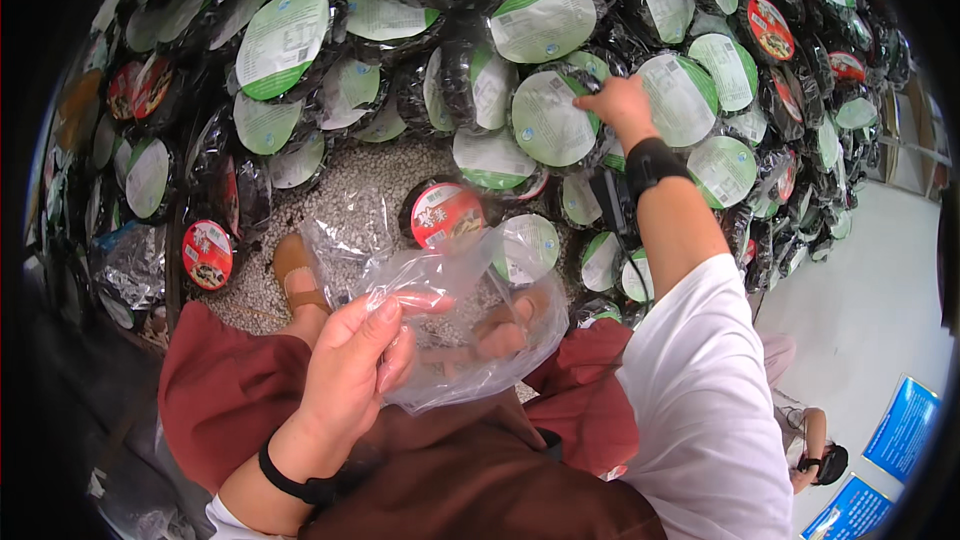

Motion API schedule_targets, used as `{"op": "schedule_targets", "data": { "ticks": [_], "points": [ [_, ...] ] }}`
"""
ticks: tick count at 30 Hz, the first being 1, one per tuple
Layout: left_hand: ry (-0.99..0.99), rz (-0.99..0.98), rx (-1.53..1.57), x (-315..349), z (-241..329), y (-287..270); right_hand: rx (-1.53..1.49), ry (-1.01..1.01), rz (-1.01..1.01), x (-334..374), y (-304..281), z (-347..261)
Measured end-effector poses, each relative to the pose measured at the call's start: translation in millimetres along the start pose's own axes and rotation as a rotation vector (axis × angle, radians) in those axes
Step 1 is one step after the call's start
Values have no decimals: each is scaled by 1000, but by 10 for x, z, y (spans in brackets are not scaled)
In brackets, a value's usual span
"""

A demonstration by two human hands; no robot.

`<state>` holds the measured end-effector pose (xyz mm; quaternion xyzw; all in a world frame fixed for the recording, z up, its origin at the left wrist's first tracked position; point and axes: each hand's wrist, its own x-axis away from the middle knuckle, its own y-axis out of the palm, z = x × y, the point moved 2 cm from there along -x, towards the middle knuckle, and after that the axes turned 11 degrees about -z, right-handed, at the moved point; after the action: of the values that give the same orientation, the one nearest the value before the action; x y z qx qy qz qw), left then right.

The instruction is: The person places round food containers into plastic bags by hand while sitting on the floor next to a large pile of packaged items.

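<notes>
The left hand (362,355) pinched one clear bag (530,350), which hung above two feet (297,280). The right hand (622,105) was half curled, its fingers at the edge of one green-label pack (553,125) in the pile; whether it gripped, one could not tell. Pulling this pack could make neighbours slide, because they leaned together. Two red-label packs (207,254) lay beside the feet; the piled ones were too many for counting.

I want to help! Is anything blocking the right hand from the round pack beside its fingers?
Nothing visible is. The right hand reaches the round pack, fingertips over its upper right edge.
</notes>
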<state>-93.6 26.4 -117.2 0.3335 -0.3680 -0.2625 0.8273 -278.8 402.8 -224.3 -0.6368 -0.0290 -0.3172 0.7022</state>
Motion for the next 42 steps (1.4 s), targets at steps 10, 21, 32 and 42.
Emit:
{"op": "schedule_targets", "data": {
  "ticks": [10,21,32,42],
  "points": [
    [215,-111,-4,237,194,11,-653,-143,364,1548,293,1104],
    [234,-154,64,496,390,-35,-500,-771,642,3483,155,-210],
    [437,-332,-902,522,-104,376,405,-1061,-7,4040,366,-890],
    [-46,-122,-112,497,-178,265,-36,-920,-625,3477,975,-815]
  ]
}}
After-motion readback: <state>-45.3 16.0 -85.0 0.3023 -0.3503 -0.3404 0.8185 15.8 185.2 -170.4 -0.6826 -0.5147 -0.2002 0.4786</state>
